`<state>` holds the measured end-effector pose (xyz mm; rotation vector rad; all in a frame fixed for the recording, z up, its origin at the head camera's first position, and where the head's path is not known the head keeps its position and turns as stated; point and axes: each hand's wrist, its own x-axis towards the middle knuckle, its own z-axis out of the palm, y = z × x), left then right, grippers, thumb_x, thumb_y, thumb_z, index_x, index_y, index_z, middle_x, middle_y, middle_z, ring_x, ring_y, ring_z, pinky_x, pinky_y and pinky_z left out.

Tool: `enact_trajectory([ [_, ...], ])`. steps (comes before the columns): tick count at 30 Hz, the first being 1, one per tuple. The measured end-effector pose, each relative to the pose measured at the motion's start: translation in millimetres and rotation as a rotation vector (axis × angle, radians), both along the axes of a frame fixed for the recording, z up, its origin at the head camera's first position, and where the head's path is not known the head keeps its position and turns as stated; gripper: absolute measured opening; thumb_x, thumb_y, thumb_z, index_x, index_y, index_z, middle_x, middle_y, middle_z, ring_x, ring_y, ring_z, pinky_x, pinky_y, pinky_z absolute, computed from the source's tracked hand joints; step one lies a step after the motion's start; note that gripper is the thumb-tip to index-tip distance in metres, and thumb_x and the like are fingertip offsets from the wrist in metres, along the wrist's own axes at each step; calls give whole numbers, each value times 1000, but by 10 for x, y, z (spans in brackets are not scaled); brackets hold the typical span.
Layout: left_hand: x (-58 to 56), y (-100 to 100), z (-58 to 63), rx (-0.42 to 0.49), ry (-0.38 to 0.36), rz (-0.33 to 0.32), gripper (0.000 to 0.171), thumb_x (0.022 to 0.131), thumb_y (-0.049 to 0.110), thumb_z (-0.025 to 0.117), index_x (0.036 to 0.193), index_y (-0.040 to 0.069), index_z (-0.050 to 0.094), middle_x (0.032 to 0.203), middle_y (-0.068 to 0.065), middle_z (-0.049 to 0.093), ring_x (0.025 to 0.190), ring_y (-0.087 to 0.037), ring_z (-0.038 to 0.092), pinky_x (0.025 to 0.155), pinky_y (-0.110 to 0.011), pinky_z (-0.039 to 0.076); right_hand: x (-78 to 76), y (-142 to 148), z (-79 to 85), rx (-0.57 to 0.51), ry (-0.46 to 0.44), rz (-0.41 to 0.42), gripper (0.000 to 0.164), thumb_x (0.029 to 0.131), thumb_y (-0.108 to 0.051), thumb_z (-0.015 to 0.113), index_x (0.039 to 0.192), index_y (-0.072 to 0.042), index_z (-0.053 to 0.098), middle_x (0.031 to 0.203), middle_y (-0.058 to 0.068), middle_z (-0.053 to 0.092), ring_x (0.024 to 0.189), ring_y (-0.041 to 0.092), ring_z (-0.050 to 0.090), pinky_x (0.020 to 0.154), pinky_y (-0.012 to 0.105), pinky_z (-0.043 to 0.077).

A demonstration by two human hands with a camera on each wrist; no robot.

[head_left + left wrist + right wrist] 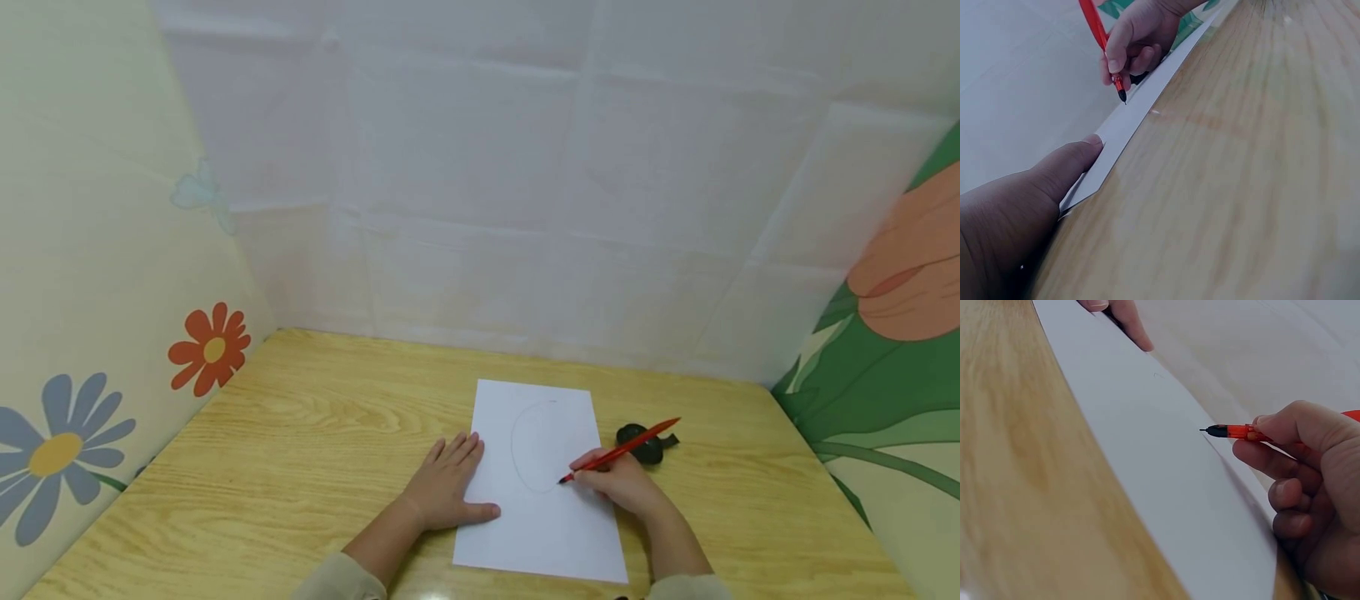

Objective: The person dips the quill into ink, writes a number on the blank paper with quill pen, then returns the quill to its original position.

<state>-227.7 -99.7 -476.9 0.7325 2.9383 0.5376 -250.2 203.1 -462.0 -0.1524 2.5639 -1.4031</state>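
Note:
A white sheet of paper (536, 542) lies on the table, with a thin curved line (512, 446) drawn on it, bowed to the left and open on the right. My right hand (618, 483) pinches a red pen (637, 439) that has a black cone and a thin needle tip. In the head view the tip is right at the lower end of the curve; the right wrist view shows the pen's front (1235, 431) close over the sheet. My left hand (444, 487) rests flat along the paper's left edge, fingers spread, its thumb (1069, 159) on the sheet.
Beyond the right hand lies a small rounded black object (645, 446) with a short tab, partly covered by the pen. The wood-grain table (300, 450) meets a white cloth backdrop (525, 208) at the back. Flower-printed panels (112, 250) stand on both sides.

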Motion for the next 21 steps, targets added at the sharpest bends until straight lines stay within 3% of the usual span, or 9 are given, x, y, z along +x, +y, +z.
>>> enact_trajectory([
  [21, -9, -5, -9, -5, -3, 3, 103, 82, 71, 58, 153, 1, 29, 162, -14, 25, 152, -31, 19, 123, -54, 11, -32, 4, -23, -28, 23, -76, 23, 83, -19, 75, 101, -6, 74, 58, -3, 51, 54, 13, 45, 53, 23, 39],
])
